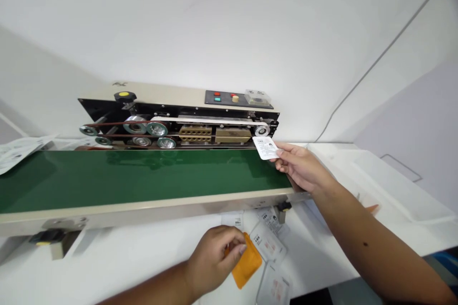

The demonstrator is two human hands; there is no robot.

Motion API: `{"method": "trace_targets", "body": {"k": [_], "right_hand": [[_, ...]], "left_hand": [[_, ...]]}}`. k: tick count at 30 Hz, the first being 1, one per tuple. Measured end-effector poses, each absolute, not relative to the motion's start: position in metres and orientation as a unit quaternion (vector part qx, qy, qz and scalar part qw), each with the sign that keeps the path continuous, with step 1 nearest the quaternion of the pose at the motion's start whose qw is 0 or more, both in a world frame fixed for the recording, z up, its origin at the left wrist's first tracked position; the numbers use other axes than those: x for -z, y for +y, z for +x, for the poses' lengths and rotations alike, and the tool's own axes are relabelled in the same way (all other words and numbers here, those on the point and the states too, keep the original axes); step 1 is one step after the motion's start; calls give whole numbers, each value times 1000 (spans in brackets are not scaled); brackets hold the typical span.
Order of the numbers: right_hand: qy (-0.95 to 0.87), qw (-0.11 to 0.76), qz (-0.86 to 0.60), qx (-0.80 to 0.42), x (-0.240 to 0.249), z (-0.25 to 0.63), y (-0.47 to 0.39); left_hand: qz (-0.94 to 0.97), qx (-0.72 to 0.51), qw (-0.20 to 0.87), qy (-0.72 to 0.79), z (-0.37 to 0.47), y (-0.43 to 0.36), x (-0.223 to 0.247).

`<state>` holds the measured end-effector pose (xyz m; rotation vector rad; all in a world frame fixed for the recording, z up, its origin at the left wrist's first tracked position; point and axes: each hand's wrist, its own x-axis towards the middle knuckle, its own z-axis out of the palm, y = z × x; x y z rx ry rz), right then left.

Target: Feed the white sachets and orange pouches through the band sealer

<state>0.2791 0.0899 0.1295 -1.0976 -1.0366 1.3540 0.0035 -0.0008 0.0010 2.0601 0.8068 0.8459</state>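
My right hand (pixel 295 164) pinches a small white printed sachet (pixel 264 148) between thumb and fingers. The sachet's far edge is close to the right-end pulley of a band sealing machine (pixel 179 97), above the right end of its green conveyor belt (pixel 143 178); whether it touches the machine is unclear. In front of the conveyor, my left hand (pixel 218 257) is closed, its fingers curled round the upper left part of an orange packet (pixel 248 264). Part of that grip is hidden behind the hand. Several clear, printed pouches (pixel 270 244) lie beside and below the packet.
The machine carries a control panel (pixel 223 98) with coloured buttons and a black knob (pixel 124 97). A printed white sheet or bag (pixel 21 152) overlaps the belt's left end. At right stands a white tray (pixel 400 185). Black clamp knobs (pixel 46 236) stick out under the conveyor's front edge.
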Motion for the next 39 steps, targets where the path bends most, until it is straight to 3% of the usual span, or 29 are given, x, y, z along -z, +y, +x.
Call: {"method": "trace_targets", "body": {"k": [9, 16, 24, 31, 36, 39], "right_hand": [[-459, 540, -494, -504, -129, 275, 87], [-396, 643, -523, -395, -121, 305, 84], [-434, 535, -501, -523, -126, 296, 104], [-433, 519, -498, -543, -125, 291, 107], [-492, 482, -537, -487, -130, 280, 108], [-561, 494, -570, -342, -130, 275, 96]], "left_hand": [[810, -330, 367, 317, 4, 0, 2], [813, -333, 356, 319, 5, 0, 2], [812, -331, 354, 325, 5, 1, 1], [814, -329, 355, 320, 5, 0, 3], [817, -338, 346, 312, 5, 1, 6], [817, -350, 338, 310, 5, 2, 2]]}}
